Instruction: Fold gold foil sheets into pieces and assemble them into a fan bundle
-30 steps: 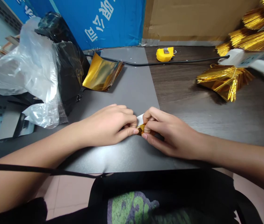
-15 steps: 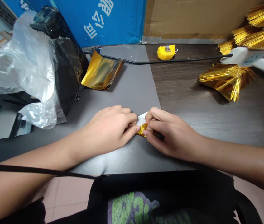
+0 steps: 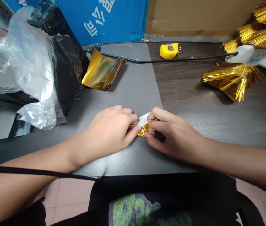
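Left hand (image 3: pixel 109 131) closed, pinching gold foil (image 3: pixel 143 131) | right hand (image 3: pixel 174 136) closed, pinching its other end | foil between both, neither nearer, long axis roughly side to side | foil stack (image 3: pixel 102 71) beyond left hand

We've got decent, fairly bright light here, with a soft white glare on the grey mat (image 3: pixel 133 81) near its front edge. Shadow pools under the gold bundle (image 3: pixel 231 78), and we see the edges looking stretched and kinda soft.
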